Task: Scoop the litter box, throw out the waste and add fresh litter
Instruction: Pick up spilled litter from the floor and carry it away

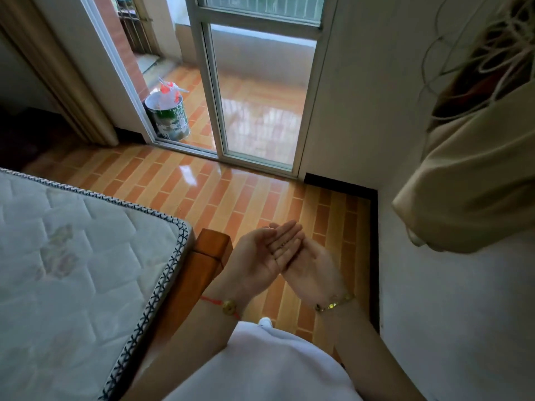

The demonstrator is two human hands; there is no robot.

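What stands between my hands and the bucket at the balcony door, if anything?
Nothing visible does. The left hand and right hand are open and empty; only tiled floor and the door track lie before the bucket, which stands in the open door gap. The bed corner is off to the left. No litter box shows.

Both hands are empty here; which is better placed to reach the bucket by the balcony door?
Left, marginally. The left hand is open, palm up, on the same side as the bucket, which stands off to the left. The right hand, open too, lies farther right. Both are far from it.
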